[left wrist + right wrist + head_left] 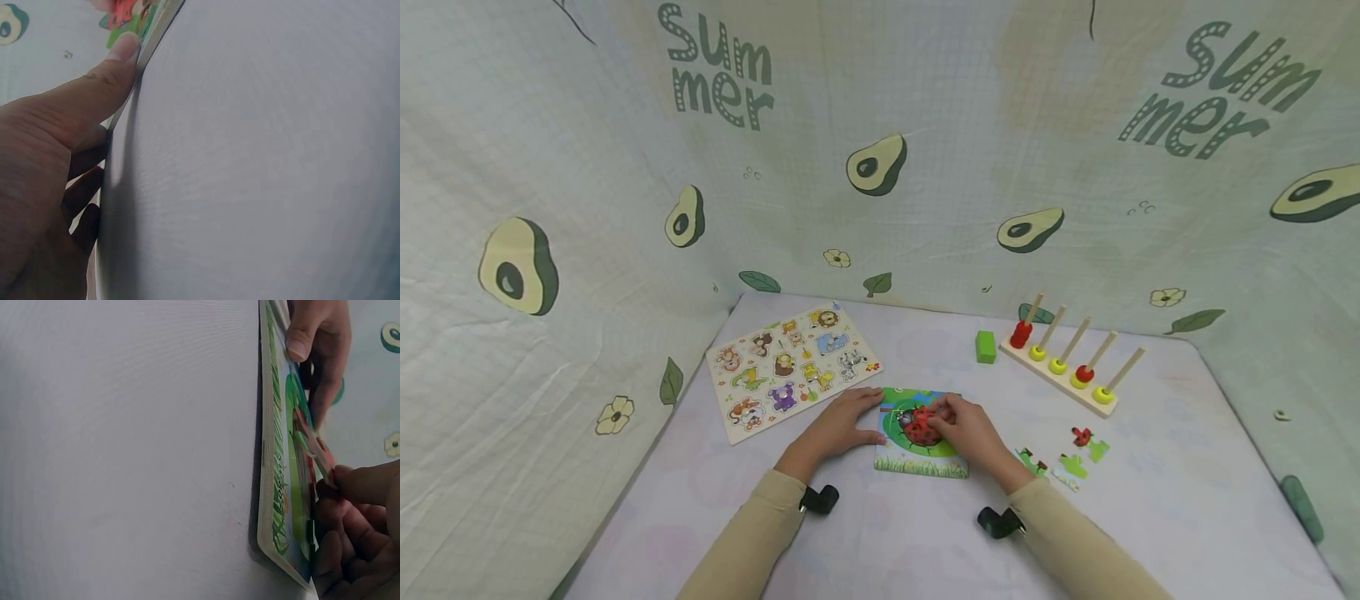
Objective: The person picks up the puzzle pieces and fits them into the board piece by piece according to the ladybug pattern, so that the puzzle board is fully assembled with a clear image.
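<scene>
A square ladybug puzzle (921, 467) with a grass border lies flat in the middle of the table. My left hand (842, 423) rests at its left edge, fingers near the top left corner and thumb (115, 72) lower down on the rim. Over the ladybug's right side, my right hand (970, 431) pinches a red and green puzzle piece (322, 453) between thumb and fingertips. In the right wrist view that piece is tilted, close over the picture. Loose puzzle pieces (1072, 467) lie to the right of my right forearm.
An animal peg puzzle board (730, 423) lies at the back left. At the back right stands a wooden peg stacker (1060, 382) with red and yellow rings, with a green block (986, 347) beside it. A printed cloth hangs around the table's back and sides.
</scene>
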The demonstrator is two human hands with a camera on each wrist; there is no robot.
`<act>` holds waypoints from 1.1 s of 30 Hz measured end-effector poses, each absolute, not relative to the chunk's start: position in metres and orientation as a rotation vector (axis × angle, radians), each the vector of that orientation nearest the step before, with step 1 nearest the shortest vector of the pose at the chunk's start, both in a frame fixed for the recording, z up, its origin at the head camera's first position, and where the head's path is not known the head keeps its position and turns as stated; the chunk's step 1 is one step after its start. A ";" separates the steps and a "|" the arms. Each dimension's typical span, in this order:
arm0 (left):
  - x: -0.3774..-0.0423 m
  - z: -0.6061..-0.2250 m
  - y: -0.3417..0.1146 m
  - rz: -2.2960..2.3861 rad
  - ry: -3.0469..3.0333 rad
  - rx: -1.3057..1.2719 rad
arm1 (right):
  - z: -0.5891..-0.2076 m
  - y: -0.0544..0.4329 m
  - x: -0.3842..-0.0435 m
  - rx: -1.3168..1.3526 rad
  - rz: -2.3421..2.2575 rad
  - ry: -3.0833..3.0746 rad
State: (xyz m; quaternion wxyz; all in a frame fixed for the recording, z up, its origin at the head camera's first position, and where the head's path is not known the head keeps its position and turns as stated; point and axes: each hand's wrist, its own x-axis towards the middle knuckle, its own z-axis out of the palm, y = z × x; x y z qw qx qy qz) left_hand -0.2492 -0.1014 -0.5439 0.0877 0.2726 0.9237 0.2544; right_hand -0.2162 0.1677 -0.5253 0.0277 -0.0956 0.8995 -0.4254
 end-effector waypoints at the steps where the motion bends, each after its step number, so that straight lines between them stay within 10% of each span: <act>1: -0.249 -0.544 -0.101 0.753 2.751 0.811 | -0.525 0.167 -0.216 -0.294 -1.304 2.786; 33: -0.247 -0.539 -0.101 0.783 2.735 0.798 | -0.525 0.159 -0.208 -0.627 -0.660 2.974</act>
